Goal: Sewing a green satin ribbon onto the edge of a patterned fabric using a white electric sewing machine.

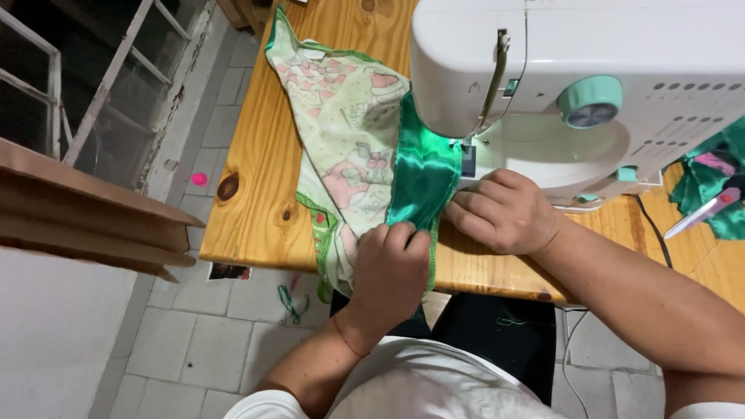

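A white sewing machine [559, 54] with a mint dial stands on a wooden table [248, 155]. Under its needle area lies a piece of pale printed fabric [341, 124] with a shiny green satin strip [423, 171] on its edge. My left hand [388, 264] presses on the fabric's near end at the table's front edge, fingers curled on the green strip. Flat on the machine bed to the right of the strip lies my right hand [500, 209], its fingertips touching the fabric's edge.
More green fabric [710, 182] and a pair of scissors [702, 211] with a pink mark lie at the table's right. A black cable [650, 225] runs off the machine. Brown cardboard [85, 209] juts in at left. Green thread scraps [291, 302] lie on the tiled floor.
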